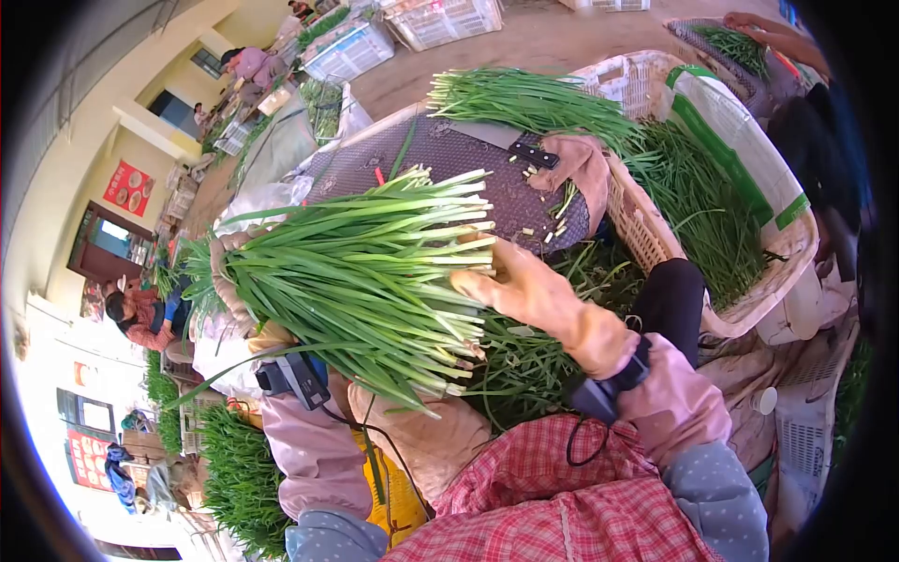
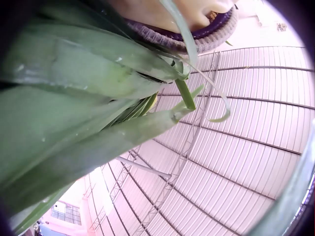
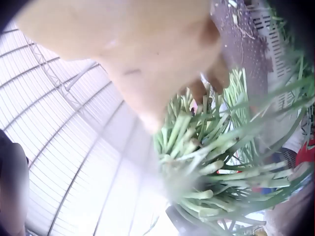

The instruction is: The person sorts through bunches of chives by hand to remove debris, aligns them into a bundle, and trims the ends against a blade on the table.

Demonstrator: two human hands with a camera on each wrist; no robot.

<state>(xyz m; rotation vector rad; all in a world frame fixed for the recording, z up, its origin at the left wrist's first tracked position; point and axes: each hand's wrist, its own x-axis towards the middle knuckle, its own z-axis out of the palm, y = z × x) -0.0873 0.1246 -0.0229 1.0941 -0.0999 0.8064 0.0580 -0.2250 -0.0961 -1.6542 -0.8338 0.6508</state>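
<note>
A big bunch of garlic chives (image 1: pixel 356 272) lies across the front of the head view, pale cut ends to the right and green leaves to the left. My gloved left hand (image 1: pixel 228 276) grips its leafy part, partly hidden under the leaves. Broad green blades (image 2: pixel 74 128) fill much of the left wrist view. At the stalk ends is my right hand (image 1: pixel 552 300), in a tan rubber glove, thumb and fingers apart and bent round some of the ends. The same glove (image 3: pixel 147 59) covers the top of the right wrist view, its fingertips among the cut stalks (image 3: pixel 197 152).
Beyond the bunch, a knife (image 1: pixel 524 150) and a brown cloth (image 1: pixel 571 169) lie on a dark padded board (image 1: pixel 375 155) with trimmings. Another chive bunch (image 1: pixel 534 103) lies behind the knife. To the right stands a plastic basket (image 1: pixel 646 225) of chives. Loose leaves (image 1: pixel 524 365) lie below my right hand.
</note>
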